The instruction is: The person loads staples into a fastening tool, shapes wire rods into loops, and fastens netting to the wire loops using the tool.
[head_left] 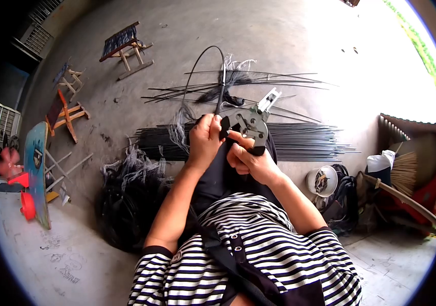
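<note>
Over my lap, my left hand [206,136] is closed around the lower end of a black rod or cable [221,97], part of which loops up and to the left. Close beside it on the right, my right hand [248,157] grips a metal hand tool [251,127] with dark handles and a silver arm pointing up and right. The tool's dark end touches or nearly touches my left fingers; what lies between them is too small to tell. Beyond my hands, a thick bundle of dark rods [310,143] lies crosswise, partly hidden by my hands and legs.
Loose thin rods [172,94] and pale fibres [238,66] lie farther out. A white bucket [323,181] stands right, near a broom [404,172]. Black coils [126,204] are at left. Folding stools [126,48] and a blue board [37,173] stand farther left.
</note>
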Motion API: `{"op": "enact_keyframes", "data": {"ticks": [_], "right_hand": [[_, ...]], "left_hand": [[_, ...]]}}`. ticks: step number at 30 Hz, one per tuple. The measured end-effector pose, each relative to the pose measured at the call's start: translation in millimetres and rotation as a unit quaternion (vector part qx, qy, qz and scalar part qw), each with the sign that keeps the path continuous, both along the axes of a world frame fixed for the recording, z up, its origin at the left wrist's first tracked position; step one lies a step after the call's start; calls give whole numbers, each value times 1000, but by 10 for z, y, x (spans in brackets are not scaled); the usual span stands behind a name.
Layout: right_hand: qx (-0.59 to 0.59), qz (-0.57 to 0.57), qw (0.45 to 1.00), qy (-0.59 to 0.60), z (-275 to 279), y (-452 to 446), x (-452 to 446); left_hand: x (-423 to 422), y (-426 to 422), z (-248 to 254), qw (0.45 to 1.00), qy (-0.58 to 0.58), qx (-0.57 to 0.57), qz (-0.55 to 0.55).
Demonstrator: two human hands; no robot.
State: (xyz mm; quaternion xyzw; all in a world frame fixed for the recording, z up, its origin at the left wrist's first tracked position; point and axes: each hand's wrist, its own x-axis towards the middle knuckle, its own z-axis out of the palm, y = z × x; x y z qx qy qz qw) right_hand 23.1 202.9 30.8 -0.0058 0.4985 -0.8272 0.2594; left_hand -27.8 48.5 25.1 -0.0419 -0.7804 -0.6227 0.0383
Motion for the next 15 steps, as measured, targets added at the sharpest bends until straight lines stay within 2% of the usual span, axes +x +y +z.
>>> {"op": "enact_keyframes", "data": {"ticks": [3, 5, 6, 7, 8, 10, 12, 14, 15], "right_hand": [[11, -15, 999, -28, 23, 99, 80], [26, -29, 999, -29, 51, 178, 106], [79, -72, 994, -31, 185, 215, 130], [171, -87, 980, 43, 197, 284, 112], [259, -102, 954, 115, 197, 355, 89], [402, -119, 894, 156, 142, 421, -7], [484, -104, 847, 193, 64, 371, -65], [482, -44, 863, 144, 98, 255, -104], [506, -53, 840, 186, 90, 171, -100]], "left_hand": [[41, 78, -54, 999, 6, -28, -18], [-5, 23, -106, 991, 92, -98, -25], [-55, -45, -139, 981, 135, -135, -29], [-118, -128, -139, 976, 140, -166, 22], [-158, -196, -115, 950, 201, -233, 48], [-142, -214, 22, 895, 250, -364, 64], [-143, -191, 75, 879, 285, -374, 77], [-162, -182, 120, 873, 306, -371, 80], [-174, -192, 141, 875, 311, -364, 77]]}}
